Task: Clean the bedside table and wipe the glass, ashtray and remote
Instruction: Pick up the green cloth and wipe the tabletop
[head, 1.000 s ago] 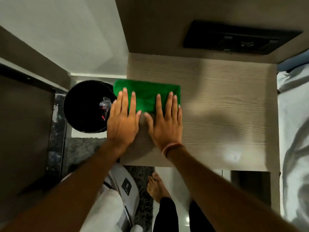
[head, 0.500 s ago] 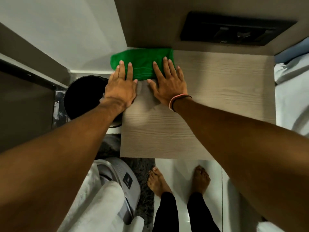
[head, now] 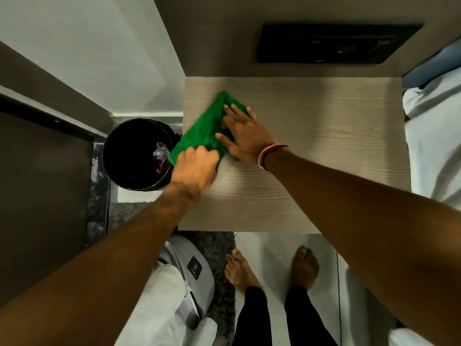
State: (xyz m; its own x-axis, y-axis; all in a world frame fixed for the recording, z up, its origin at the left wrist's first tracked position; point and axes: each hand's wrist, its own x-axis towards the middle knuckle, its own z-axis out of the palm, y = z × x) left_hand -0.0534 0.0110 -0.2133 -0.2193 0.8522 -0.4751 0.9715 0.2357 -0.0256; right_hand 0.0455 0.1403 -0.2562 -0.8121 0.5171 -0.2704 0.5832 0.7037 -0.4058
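A folded green cloth (head: 204, 128) lies skewed on the left part of the pale wood bedside table (head: 324, 136), one corner hanging past the table's left edge. My left hand (head: 194, 168) grips the cloth's lower left end with curled fingers. My right hand (head: 245, 133), with bands on the wrist, presses flat on the cloth's upper right part. No glass, ashtray or remote shows on the table.
A round black bin (head: 138, 156) with some rubbish stands on the floor left of the table. A black panel (head: 334, 42) is set in the wall behind. White bedding (head: 434, 136) borders the right side. A white bag (head: 184, 283) and my bare feet are below.
The cloth was pushed to the table's back edge under both flat hands, then came back toward the left edge and turned diagonal. My left hand closed on its end.
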